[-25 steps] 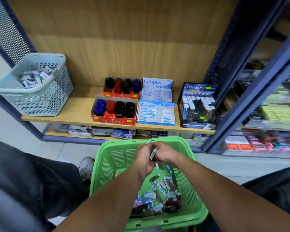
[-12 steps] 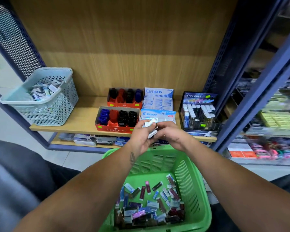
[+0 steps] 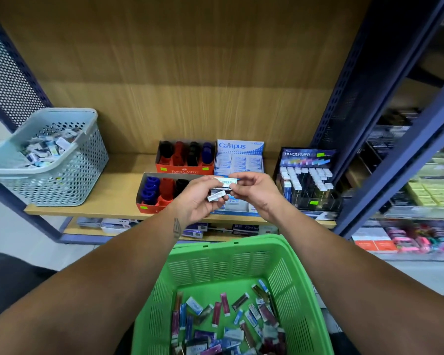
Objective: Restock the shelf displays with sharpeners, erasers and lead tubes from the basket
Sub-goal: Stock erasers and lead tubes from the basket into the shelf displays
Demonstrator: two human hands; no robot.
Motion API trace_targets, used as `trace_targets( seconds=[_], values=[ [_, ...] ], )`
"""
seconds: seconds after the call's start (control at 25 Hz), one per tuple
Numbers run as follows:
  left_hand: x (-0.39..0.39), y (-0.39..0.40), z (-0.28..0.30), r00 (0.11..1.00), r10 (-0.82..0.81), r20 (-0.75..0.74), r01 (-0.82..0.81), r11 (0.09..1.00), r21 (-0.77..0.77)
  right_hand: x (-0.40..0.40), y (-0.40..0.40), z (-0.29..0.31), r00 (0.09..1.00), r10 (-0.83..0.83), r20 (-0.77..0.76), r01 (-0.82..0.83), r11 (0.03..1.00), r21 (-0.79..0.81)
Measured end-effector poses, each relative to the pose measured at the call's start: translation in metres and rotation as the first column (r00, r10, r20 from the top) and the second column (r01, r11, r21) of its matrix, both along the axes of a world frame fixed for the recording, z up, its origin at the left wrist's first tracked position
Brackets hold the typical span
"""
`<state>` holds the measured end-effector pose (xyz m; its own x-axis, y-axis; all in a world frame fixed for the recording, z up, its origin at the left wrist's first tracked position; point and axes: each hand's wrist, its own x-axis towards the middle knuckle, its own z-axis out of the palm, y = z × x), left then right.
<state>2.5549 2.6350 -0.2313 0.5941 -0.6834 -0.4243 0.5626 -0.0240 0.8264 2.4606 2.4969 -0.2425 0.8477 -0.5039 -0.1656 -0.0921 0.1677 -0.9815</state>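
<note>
Small white wrapped erasers are pinched between left hand and right hand fingers, sorted for the blue cardboard eraser box at twelve o'clock.

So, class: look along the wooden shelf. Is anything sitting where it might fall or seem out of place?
Yes. The grey basket hangs over the left end of the shelf, tilted, so it looks unsteady. The display boxes sit square on the board.
</note>
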Motion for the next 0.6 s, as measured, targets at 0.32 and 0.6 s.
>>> trace_targets(
  seconds=[0.32, 0.6],
  values=[
    [0.034, -0.031, -0.010, 0.995, -0.065, 0.079, 0.059, 0.995, 0.078, 0.021, -0.030, -0.011, 0.998, 0.023, -0.052, -0.030, 0.988, -0.152],
    [0.064, -0.053, -0.014, 0.989, -0.004, 0.147, -0.010, 0.995, 0.095, 0.051, -0.075, -0.017, 0.949, -0.222, -0.222, 0.040, 0.787, -0.616]
  ],
)
